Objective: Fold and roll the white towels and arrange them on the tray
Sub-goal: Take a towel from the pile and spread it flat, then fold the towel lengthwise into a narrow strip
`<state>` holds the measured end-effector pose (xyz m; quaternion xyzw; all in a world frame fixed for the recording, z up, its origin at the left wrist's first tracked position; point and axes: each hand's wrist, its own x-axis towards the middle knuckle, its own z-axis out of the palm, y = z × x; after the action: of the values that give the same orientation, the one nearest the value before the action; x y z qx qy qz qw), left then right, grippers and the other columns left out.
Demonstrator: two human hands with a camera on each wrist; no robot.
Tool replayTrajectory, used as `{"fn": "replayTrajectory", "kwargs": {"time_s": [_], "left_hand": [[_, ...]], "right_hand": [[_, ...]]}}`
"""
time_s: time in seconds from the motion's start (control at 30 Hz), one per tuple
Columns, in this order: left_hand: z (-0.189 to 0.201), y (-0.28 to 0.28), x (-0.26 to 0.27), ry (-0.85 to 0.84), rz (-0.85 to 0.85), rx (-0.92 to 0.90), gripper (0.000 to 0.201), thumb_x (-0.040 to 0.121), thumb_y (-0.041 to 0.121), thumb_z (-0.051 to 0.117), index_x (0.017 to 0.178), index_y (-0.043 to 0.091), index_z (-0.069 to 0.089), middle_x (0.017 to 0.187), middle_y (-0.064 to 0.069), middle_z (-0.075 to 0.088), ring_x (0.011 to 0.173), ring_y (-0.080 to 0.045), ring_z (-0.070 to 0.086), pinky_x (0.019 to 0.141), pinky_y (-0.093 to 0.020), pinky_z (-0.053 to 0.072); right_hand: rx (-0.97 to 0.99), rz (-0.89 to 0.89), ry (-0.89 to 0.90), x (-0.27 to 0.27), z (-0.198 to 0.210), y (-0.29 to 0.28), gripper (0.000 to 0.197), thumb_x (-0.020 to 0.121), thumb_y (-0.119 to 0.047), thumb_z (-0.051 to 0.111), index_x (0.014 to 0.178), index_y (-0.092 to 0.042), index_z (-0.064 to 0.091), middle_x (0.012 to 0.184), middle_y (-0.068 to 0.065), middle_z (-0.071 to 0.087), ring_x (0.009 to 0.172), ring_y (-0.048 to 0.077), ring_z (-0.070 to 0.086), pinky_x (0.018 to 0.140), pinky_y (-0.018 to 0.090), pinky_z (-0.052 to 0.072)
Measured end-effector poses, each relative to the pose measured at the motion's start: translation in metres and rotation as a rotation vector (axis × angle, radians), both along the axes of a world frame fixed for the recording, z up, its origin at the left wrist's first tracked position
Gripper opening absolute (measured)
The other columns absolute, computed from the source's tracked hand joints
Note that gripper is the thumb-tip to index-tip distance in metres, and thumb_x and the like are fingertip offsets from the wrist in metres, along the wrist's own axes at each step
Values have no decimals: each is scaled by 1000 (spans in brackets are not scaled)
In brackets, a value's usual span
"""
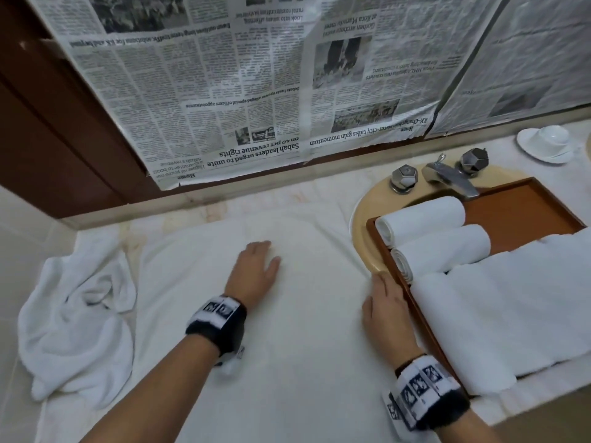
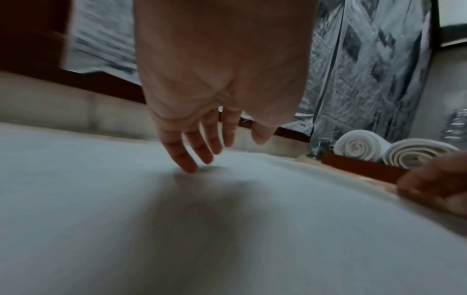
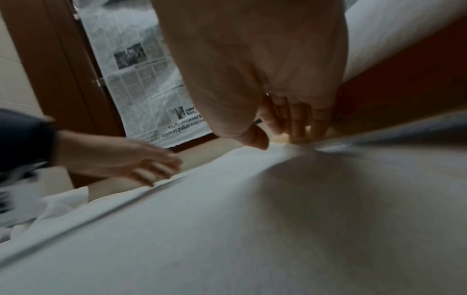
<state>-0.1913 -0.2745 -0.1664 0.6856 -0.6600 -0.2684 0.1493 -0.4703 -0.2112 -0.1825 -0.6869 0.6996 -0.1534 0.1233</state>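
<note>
Countertop (image 1: 198,203): tray (image 1: 524,212) over sink holds three rolled towels (image 1: 425,219).

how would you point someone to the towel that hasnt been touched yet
Start at the white counter below the newspaper-covered wall, then go to its far left end. The crumpled towel lies there in a loose heap, unlike the flat one beside it and the rolled ones on the tray.

Newspaper sheets (image 1: 224,84) hang upside down over the back wall, w/ dark brown wood panelling (image 1: 48,123) at left. Pale marble counter (image 1: 204,199) below. At right: cream sink basin (image 1: 367,219), chrome faucet (image 1: 447,177) btwn two faceted knobs, white cup on saucer (image 1: 547,143).
</note>
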Motion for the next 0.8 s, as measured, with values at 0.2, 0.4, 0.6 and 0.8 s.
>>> {"fn": "replayTrajectory", "kwargs": {"time_s": [0.2, 0.4, 0.6, 0.8], "left_hand": [[4, -105, -95, 63, -243, -57, 36, 98, 31, 56, 130, 15, 61, 117, -11, 58, 106, -30, 59, 92, -35, 44], [-11, -134, -130, -106, -184, 21, 42, 94, 45, 59, 127, 19, 56, 120, -4, 55, 112, -25, 54, 88, -37, 45], [-12, -139, -149, -151, -122, -32, 31, 93, 40, 59, 113, 17, 62, 116, -5, 55, 104, -28, 56, 77, -35, 44], [-16, -141, -153, 15, -87, -55, 12, 96, 21, 55, 99, 11, 61, 101, -12, 54, 91, -33, 56, 75, -37, 47]], "right_hand": [[-1, -43, 90, -14, -10, -1, 33, 74, 8, 73, 106, 4, 65, 102, 22, 63, 92, 39, 66, 80, 39, 58], [69, -58, 125, -8, -8, -5, 38, 63, 8, 82, 96, 0, 67, 93, 17, 63, 78, 32, 67, 58, 33, 58], [97, -83, 180, -3, -3, -9, 38, 52, 5, 87, 81, -3, 64, 75, 13, 61, 62, 27, 63, 38, 31, 46], [200, -137, 21, -4, 0, -14, 19, 77, -10, 75, 88, -6, 60, 84, 9, 63, 66, 26, 64, 44, 29, 38]]}}
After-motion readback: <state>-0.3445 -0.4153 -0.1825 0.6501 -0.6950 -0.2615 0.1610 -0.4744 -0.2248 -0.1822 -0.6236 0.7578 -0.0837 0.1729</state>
